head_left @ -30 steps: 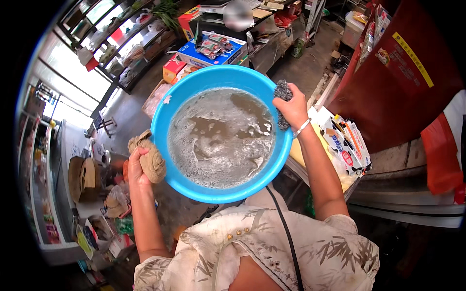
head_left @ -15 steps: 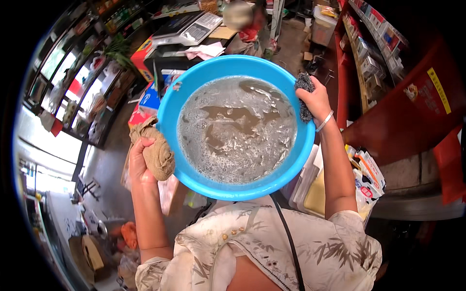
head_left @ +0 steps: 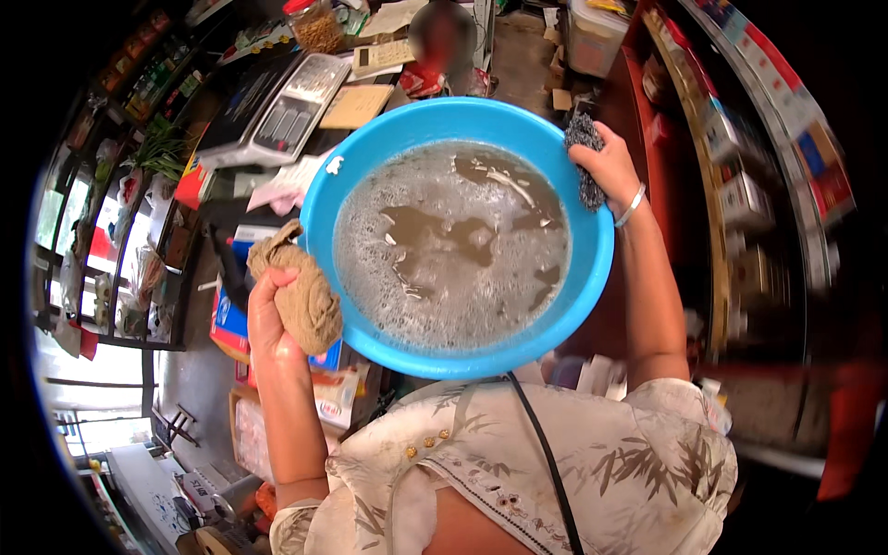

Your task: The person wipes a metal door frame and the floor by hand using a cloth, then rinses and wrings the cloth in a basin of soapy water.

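Observation:
A round blue plastic basin [head_left: 592,319] is held up in front of my chest, with cloudy grey-brown, foamy water [head_left: 449,240] in it. My left hand [head_left: 270,319] is closed on a bunched, wet-looking tan cloth [head_left: 310,305] against the basin's left side. Those fingers are partly hidden by the cloth. At the upper right rim, my right hand [head_left: 612,166] is closed around the basin's edge, with a dark grey scouring pad [head_left: 583,162] pinched against it. A white bit [head_left: 334,166] sticks to the inner left wall.
Beyond the basin stands a counter with a scale [head_left: 301,106], a calculator [head_left: 381,57], papers and a red-lidded jar [head_left: 317,26]. Shelves with boxed goods [head_left: 745,199] run along the right. Stocked racks [head_left: 120,231] line the left. A lidded tub [head_left: 597,35] stands on the far floor.
The surroundings have shifted as I moved: the scale and counter lie farther left, and the right shelves look nearer. Both hands keep their hold on the basin, cloth and pad; the water's foam has shifted.

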Tool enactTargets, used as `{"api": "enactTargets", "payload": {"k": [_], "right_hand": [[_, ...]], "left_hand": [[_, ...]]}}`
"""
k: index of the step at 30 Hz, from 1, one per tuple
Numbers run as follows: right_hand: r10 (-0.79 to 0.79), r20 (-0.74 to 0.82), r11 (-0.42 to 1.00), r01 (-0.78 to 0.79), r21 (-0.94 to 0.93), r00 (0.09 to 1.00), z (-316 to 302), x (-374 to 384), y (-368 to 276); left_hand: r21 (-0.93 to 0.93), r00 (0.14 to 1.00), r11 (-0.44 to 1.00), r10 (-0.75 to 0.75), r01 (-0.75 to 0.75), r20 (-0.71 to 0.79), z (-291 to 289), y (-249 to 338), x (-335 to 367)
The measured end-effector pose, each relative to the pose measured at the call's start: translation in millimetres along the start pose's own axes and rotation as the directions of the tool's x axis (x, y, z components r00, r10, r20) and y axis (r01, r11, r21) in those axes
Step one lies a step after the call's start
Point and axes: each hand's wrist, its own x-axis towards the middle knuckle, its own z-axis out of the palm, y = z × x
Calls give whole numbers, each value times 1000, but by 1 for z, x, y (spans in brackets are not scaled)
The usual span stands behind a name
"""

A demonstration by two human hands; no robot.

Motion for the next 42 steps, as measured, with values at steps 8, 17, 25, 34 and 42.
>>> {"api": "enactTargets", "payload": {"k": [8,17,25,34,42], "right_hand": [[-53,-76,989,42,-141,996,-48,189,25],[-63,-129,979,36,-202,990,-110,403,44],[-74,-163,986,48,-158,984,-153,570,64],[-146,-200,981,116,-154,969,-215,767,75],[-160,-274,964,90,-252,948,-280,947,101]], "left_hand": [[-1,999,1000,-12,12,-42,111,-21,157],[-44,994,999,-26,31,110,250,-16,361],[-31,971,996,-77,86,224,355,-17,531],[-48,972,998,-33,45,232,495,-24,714],[45,962,998,-53,42,269,618,-35,871]]}}
